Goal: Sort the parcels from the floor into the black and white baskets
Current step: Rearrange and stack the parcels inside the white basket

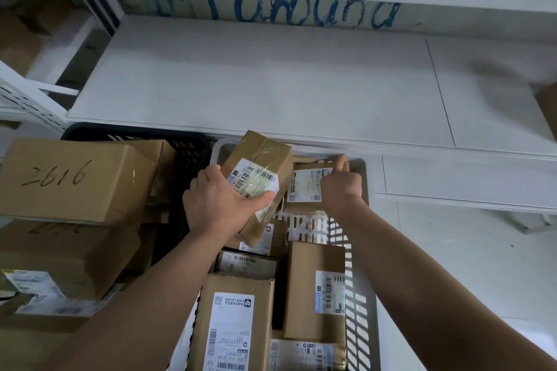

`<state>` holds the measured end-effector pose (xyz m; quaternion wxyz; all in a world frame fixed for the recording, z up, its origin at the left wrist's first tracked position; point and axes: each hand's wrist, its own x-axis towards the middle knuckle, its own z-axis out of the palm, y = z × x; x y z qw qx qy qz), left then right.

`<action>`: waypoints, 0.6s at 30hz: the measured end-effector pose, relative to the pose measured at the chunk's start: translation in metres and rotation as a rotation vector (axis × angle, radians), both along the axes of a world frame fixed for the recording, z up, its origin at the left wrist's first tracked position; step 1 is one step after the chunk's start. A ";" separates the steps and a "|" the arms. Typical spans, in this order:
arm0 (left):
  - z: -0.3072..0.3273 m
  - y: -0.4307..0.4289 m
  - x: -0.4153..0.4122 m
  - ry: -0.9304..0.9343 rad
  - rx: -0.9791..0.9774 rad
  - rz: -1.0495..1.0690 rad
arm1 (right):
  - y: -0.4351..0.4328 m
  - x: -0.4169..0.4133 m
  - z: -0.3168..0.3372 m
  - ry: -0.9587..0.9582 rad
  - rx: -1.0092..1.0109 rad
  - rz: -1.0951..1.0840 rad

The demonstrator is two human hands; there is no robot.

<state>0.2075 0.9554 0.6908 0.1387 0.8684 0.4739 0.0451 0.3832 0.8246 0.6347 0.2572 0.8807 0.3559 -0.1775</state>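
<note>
In the centre of the frame the left hand [217, 205] grips a small taped parcel [262, 156], thumb across its white label and fingers wrapped round the left side, holding it tilted above the white basket [358, 295]. Just to its right, the right hand [340, 187] curls over the top edge of a flat labelled parcel [304, 187] at the basket's far end. The small parcel looks light and stiff, a one-hand load; its glossy tape and label could be slippery, so bare cardboard sides and edges seem the safer hold. The black basket [190, 144] at centre left is crowded with larger boxes, one marked 2616 [75, 178].
</note>
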 end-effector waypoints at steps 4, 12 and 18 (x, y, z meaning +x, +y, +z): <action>-0.001 0.001 -0.001 0.005 0.003 -0.002 | 0.000 -0.005 -0.004 0.055 -0.002 0.019; -0.009 0.000 -0.002 -0.016 -0.001 0.002 | -0.013 -0.009 -0.052 0.180 0.087 -0.108; -0.013 0.001 -0.004 -0.031 -0.023 0.010 | -0.025 -0.015 -0.093 0.365 0.107 -0.242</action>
